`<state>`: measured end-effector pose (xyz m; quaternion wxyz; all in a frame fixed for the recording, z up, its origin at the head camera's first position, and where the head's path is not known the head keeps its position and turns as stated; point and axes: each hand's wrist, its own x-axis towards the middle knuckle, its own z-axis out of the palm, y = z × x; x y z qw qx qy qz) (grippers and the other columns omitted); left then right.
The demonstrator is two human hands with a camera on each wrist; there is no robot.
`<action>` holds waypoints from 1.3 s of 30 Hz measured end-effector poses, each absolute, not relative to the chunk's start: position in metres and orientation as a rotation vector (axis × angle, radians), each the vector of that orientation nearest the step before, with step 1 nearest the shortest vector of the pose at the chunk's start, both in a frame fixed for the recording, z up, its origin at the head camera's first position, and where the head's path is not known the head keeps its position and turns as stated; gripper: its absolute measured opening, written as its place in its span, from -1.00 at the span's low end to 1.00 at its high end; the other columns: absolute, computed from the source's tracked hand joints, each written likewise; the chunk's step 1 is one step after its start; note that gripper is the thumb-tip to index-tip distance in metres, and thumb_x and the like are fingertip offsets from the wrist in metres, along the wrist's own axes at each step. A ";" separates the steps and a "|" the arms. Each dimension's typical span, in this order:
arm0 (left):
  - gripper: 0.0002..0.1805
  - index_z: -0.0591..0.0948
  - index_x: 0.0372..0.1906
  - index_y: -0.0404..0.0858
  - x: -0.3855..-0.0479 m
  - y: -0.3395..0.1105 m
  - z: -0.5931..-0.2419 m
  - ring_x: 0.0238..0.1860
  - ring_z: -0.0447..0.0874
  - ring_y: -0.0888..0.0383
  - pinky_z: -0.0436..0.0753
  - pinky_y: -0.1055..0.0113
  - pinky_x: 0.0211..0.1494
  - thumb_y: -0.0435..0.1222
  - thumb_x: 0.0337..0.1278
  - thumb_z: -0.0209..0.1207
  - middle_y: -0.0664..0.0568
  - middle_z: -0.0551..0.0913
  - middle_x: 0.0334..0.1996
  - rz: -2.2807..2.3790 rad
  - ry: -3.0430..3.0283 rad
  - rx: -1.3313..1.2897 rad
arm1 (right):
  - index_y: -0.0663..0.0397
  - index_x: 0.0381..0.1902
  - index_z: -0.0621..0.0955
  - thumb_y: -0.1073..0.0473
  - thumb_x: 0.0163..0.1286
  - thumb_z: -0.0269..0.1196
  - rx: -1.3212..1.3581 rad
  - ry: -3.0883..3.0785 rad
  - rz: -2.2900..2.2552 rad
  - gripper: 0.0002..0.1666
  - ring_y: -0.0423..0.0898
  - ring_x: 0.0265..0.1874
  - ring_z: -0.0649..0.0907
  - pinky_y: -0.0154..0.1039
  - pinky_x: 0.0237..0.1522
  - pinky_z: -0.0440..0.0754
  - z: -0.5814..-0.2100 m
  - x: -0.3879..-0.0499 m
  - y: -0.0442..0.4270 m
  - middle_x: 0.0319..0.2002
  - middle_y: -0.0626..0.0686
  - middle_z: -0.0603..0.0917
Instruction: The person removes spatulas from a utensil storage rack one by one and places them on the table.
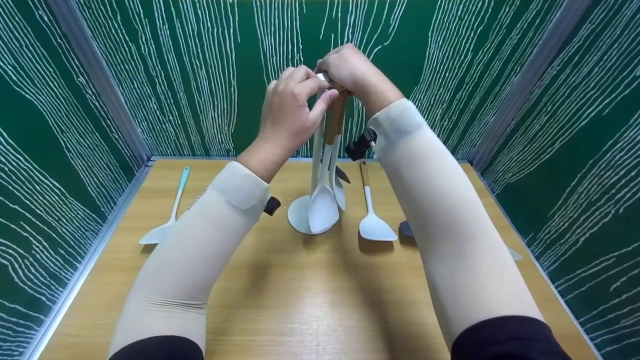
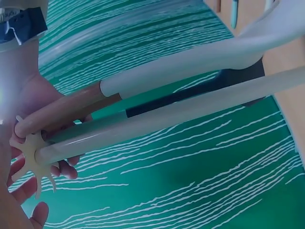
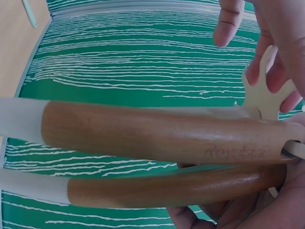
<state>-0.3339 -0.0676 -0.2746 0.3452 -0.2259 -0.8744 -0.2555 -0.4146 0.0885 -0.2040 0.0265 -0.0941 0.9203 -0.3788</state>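
A white utensil stand has a round base, a post and a pronged hook ring on top. My left hand holds the hook ring, fingers behind its prongs, thumb apart. Over the ring, my right hand grips the top of a wooden handle; a prong shows in its hole. That handle belongs to a white spoon hanging before the post. Behind it hang another white-headed utensil, its wooden handle just below, and a dark-headed utensil with a green handle.
Right of the stand lies a white spatula with a wooden handle. A mint-handled spatula is on the left, partly behind my left sleeve. A dark utensil head peeks past my right sleeve. Green walls edge the wooden table.
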 end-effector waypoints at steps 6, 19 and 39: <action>-0.54 0.89 0.21 -0.09 -0.333 -0.066 -0.272 0.20 0.68 0.00 0.63 0.06 0.31 0.11 0.75 0.19 -0.03 0.81 0.04 -0.603 -2.247 -0.555 | -0.09 -0.18 0.77 -0.10 0.91 -0.09 -0.301 2.815 -1.197 -0.42 -0.12 -0.33 0.55 -0.24 -0.26 0.59 -0.204 -0.415 0.090 -0.29 -0.09 0.57; -0.61 0.91 0.07 -0.15 -0.334 -0.069 -0.269 0.12 0.73 0.01 0.60 0.02 0.31 -0.04 0.74 0.16 -0.03 0.84 -0.01 -0.598 -2.227 -0.590 | -0.05 -0.01 0.78 -0.02 0.91 -0.09 -0.298 2.681 -1.341 -0.49 -0.12 -0.34 0.54 -0.26 -0.27 0.58 -0.202 -0.409 0.096 -0.22 -0.07 0.59; -0.68 0.89 0.03 -0.26 -0.348 -0.094 -0.275 0.17 0.60 -0.03 0.66 0.27 0.37 -0.17 0.74 0.19 -0.06 0.89 -0.02 -0.731 -2.107 -0.776 | -0.05 0.30 0.73 -0.06 0.91 -0.05 -0.337 2.634 -1.227 -0.53 0.00 0.15 0.73 -0.03 0.33 0.78 -0.199 -0.398 0.113 0.11 -0.03 0.71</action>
